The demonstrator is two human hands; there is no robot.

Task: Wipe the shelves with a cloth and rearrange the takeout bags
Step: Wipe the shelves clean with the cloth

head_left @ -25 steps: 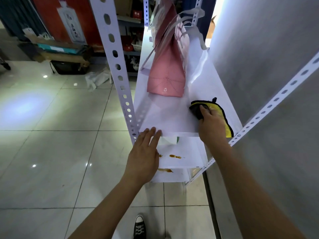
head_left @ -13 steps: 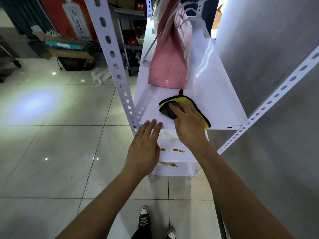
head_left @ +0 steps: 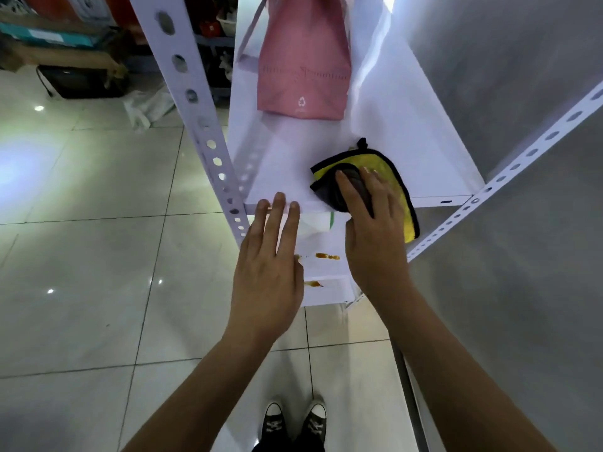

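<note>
A white shelf (head_left: 287,158) runs away from me. On its front right part lies a yellow and grey cloth (head_left: 388,164), hanging a little over the front edge. My right hand (head_left: 372,223) presses flat on the cloth with straight fingers. My left hand (head_left: 267,256) rests with straight fingertips on the shelf's front edge, left of the cloth. A pink takeout bag (head_left: 303,66) lies further back on the same shelf, with a white bag (head_left: 375,44) beside it on the right.
Lower shelves (head_left: 323,265) under my hands carry brown stains. A perforated white upright (head_left: 195,99) stands at the left front corner and another (head_left: 509,177) slants at the right. A grey wall closes the right side. Tiled floor and boxes lie to the left.
My right hand slid the cloth leftward from the right front corner, then back right toward the shelf's front edge. My left hand stayed on the front edge.
</note>
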